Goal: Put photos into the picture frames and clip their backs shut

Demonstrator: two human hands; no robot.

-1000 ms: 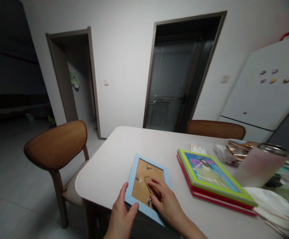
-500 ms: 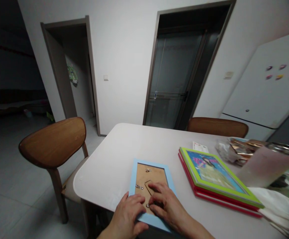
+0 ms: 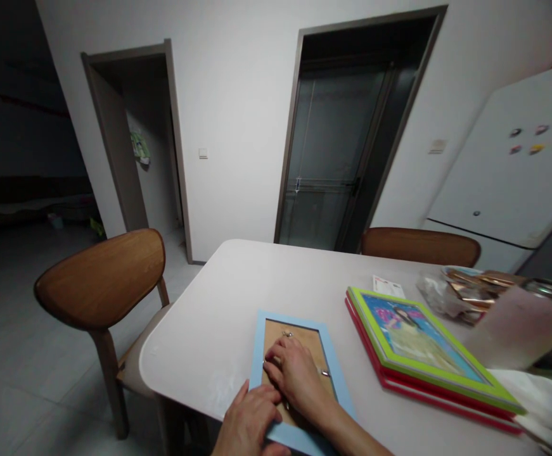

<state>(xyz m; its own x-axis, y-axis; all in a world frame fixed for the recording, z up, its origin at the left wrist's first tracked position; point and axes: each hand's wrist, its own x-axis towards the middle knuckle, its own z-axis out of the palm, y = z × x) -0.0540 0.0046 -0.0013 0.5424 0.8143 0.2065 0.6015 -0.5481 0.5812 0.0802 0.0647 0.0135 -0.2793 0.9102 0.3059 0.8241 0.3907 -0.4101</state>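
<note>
A light blue picture frame [image 3: 258, 354] lies face down at the near edge of the white table [image 3: 237, 297], its brown backing board [image 3: 304, 339] and small metal clips showing. My left hand [image 3: 250, 423] rests flat on the frame's near left corner, fingers stretched over the board. My right hand [image 3: 295, 375] lies on the middle of the backing board, fingers curled down and pressing near a clip on the left side. Neither hand lifts anything.
A stack of frames, green [image 3: 428, 348] on top of red, lies to the right. Beyond it are a frosted jar [image 3: 518, 324], crumpled wrappers and white cloth. Wooden chairs [image 3: 102, 282] stand at the left and far side. A fridge stands at right.
My right hand has slid farther up the backing board toward the left clip. My left hand stays at the near corner. The frame has turned slightly.
</note>
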